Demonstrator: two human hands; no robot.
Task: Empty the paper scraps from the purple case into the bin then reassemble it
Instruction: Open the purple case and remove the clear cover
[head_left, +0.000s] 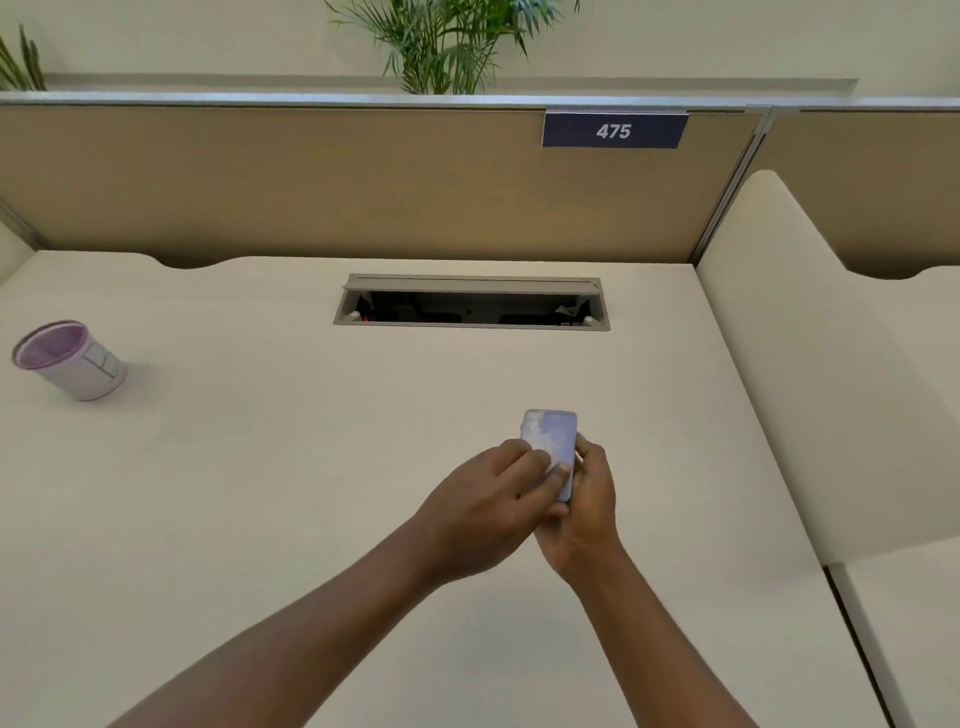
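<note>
A small pale purple case (551, 436) is held above the desk, right of centre. My right hand (584, 512) wraps its lower right side from below. My left hand (491, 501) grips its lower left side, fingers across the front. The lower half of the case is hidden by both hands, and I cannot tell whether it is open or closed. No paper scraps show. A small round bin (70, 361) with a purple mesh inside and a white paper wrap stands at the desk's far left, well apart from my hands.
The beige desk (311, 441) has an open cable trough (470, 306) at its back middle. A tan partition with a sign reading 475 (614, 131) closes the back. A cream divider (810, 364) stands on the right, with a plant behind the partition.
</note>
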